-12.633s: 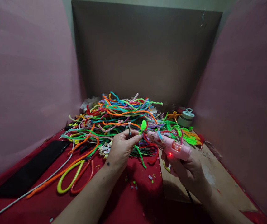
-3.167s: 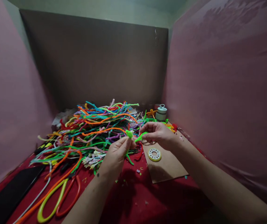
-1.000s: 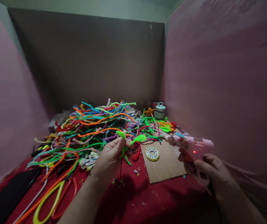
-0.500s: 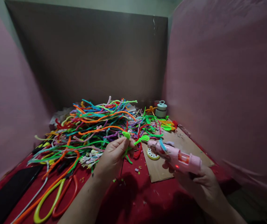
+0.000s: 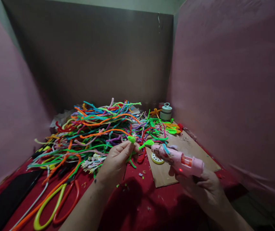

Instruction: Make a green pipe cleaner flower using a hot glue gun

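Between the thumb and fingers of my left hand (image 5: 121,157) is a bright green pipe cleaner piece (image 5: 148,143). Leaf-like ends stick out above the thumb and to the right, and a thin green tail hangs below. My right hand (image 5: 206,184) is closed around the handle of a pink hot glue gun (image 5: 179,159), whose red light is lit. The nozzle points left, close to the right-hand green leaf; whether they touch I cannot tell. A light blue strip lies across the gun's barrel.
A big heap of coloured pipe cleaners (image 5: 103,125) spreads over the red tablecloth (image 5: 127,205). Scissors (image 5: 49,208) with yellow and red handles lie at front left. On the right are a cardboard sheet (image 5: 195,154), a yellow-rimmed disc (image 5: 158,158) and a pale green container (image 5: 166,112).
The glue gun has shifted slightly left and its tilt has changed a little. My left hand keeps hold of the green piece, almost in the same place.
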The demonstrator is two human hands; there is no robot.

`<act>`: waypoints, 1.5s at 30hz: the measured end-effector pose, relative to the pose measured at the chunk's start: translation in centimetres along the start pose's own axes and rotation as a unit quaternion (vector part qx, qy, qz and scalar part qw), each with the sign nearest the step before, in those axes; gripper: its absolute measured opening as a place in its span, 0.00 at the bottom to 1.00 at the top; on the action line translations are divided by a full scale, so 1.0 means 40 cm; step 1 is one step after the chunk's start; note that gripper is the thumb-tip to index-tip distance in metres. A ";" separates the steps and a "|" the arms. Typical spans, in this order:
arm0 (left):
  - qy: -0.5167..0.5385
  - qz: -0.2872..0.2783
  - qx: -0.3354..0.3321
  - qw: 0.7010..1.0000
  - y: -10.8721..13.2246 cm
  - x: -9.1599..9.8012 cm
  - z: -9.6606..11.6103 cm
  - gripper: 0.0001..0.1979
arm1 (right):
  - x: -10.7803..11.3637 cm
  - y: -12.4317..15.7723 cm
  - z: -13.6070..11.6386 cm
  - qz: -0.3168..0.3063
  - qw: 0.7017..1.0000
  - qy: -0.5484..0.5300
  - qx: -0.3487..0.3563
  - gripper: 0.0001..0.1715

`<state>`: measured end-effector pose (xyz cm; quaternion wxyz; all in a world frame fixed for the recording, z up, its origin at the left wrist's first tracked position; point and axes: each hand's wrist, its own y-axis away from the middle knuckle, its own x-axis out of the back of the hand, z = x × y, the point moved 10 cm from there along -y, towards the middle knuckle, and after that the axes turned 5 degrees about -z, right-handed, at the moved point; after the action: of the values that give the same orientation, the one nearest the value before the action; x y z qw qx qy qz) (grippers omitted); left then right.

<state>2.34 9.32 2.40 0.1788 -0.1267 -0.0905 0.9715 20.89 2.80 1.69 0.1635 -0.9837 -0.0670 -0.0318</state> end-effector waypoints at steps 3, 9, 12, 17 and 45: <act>-0.006 -0.002 -0.002 1.000 0.000 -0.001 0.001 0.12 | -0.009 -0.005 -0.012 -0.015 1.000 -0.005 0.007 0.05; -0.002 0.009 -0.001 1.000 0.001 0.003 0.000 0.11 | -0.007 -0.007 -0.024 -0.016 1.000 0.002 0.027 0.06; -0.001 0.005 -0.001 1.000 0.001 0.002 -0.001 0.11 | -0.008 -0.006 -0.027 -0.018 0.999 0.018 0.032 0.08; -0.005 0.004 -0.003 1.000 0.001 0.004 -0.001 0.12 | -0.007 -0.006 -0.041 -0.007 0.998 0.037 0.045 0.09; 0.153 0.025 -0.003 0.988 0.004 0.028 0.008 0.11 | 0.047 0.029 -0.065 0.004 0.893 0.387 0.228 0.20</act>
<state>1.20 9.54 2.42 0.1659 -0.2768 -0.0620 0.9445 22.80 1.09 3.94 0.3964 -0.8296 0.0005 -0.3932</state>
